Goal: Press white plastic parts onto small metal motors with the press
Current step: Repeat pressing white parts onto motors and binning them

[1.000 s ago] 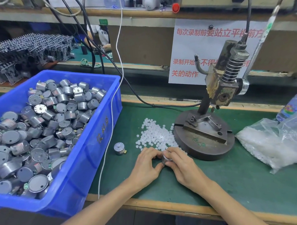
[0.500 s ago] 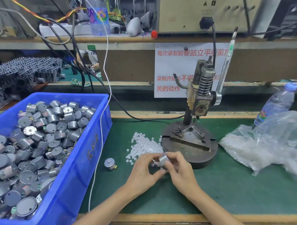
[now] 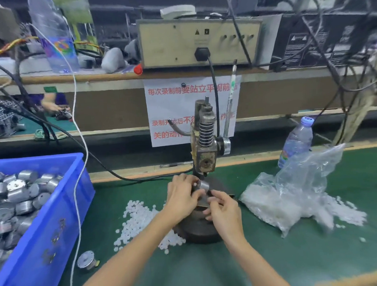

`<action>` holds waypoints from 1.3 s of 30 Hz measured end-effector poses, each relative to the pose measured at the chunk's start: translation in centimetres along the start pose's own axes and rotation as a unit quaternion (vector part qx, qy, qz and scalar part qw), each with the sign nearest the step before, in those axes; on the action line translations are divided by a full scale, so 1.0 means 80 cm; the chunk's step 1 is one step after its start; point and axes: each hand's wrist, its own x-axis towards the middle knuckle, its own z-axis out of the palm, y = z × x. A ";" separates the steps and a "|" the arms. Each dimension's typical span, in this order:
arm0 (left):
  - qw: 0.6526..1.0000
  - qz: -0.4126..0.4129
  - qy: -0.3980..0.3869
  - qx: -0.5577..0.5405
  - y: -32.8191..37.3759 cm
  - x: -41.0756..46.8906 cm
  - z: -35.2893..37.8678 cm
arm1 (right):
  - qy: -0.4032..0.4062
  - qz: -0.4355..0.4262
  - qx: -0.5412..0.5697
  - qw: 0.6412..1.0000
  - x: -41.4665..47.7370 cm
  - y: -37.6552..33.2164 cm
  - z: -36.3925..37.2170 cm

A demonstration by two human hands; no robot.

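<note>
Head view: the left hand grips the motor over the press base, just beneath the press head; the right hand curls at its near edge, whether pinching it I cannot tell. Best seat the motor square under the head, then clear both hands before pulling the lever.

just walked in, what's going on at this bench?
A person's left hand and right hand hold a motor over the press base, just under its head. Nobody is touching the lever, which stands up. White parts lie loose left of the base, with more in the bag on the right. The blue bin holds motors.
</note>
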 end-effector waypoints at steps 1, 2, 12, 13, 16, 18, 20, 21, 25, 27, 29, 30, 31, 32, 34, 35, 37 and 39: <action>1.000 0.009 -0.007 0.020 0.000 0.003 -0.001 | 0.003 -0.006 -0.011 1.000 0.002 0.000 0.000; 0.999 0.020 -0.013 0.039 0.000 0.005 -0.003 | 0.006 -0.015 -0.025 1.000 0.003 -0.002 0.000; 0.998 0.026 -0.034 0.048 0.000 0.005 0.004 | -0.015 -0.126 -0.240 0.962 0.012 0.006 -0.002; 1.000 0.011 -0.022 0.011 -0.001 0.004 0.007 | -0.016 -0.125 -0.234 0.964 0.013 0.007 -0.003; 0.997 -0.002 0.022 -0.072 -0.004 -0.005 0.018 | -0.009 -0.120 -0.211 0.970 0.016 0.005 -0.009; 0.993 -0.010 0.043 -0.110 -0.006 -0.011 0.025 | 0.010 -0.119 -0.179 0.976 0.018 -0.006 -0.016; 0.990 -0.012 0.056 -0.127 -0.006 -0.013 0.029 | 0.051 -0.137 -0.129 0.981 0.024 -0.034 -0.024; 0.990 -0.010 0.059 -0.128 -0.006 -0.013 0.029 | 0.080 -0.159 -0.102 0.979 0.030 -0.055 -0.027; 0.989 -0.021 0.058 -0.136 -0.007 -0.011 0.026 | 0.166 -0.241 -0.023 0.956 0.074 -0.158 -0.042; 0.988 -0.028 0.055 -0.142 -0.007 -0.011 0.025 | 0.129 -0.226 -0.034 0.965 0.103 -0.208 -0.049; 0.988 -0.028 0.052 -0.140 -0.007 -0.012 0.025 | 0.090 -0.218 -0.028 0.971 0.119 -0.244 -0.051; 0.989 -0.026 0.052 -0.138 -0.007 -0.012 0.025 | 0.085 -0.227 -0.022 0.970 0.123 -0.253 -0.051; 0.989 -0.026 0.053 -0.138 -0.008 -0.012 0.025 | 0.097 -0.240 -0.025 0.965 0.127 -0.256 -0.051; 0.989 -0.026 0.052 -0.137 -0.008 -0.012 0.025 | 0.119 -0.245 -0.030 0.962 0.130 -0.258 -0.053; 0.990 -0.027 0.050 -0.132 -0.007 -0.012 0.025 | 0.139 -0.209 -0.029 0.967 0.141 -0.263 -0.057; 0.990 -0.029 0.047 -0.129 -0.006 -0.013 0.024 | 0.112 -0.164 -0.019 0.980 0.148 -0.266 -0.060; 0.990 -0.031 0.044 -0.128 -0.006 -0.013 0.024 | 0.025 -0.095 0.014 0.995 0.156 -0.268 -0.061; 0.990 -0.031 0.045 -0.132 -0.007 -0.013 0.024 | 0.022 -0.118 0.020 0.993 0.155 -0.267 -0.060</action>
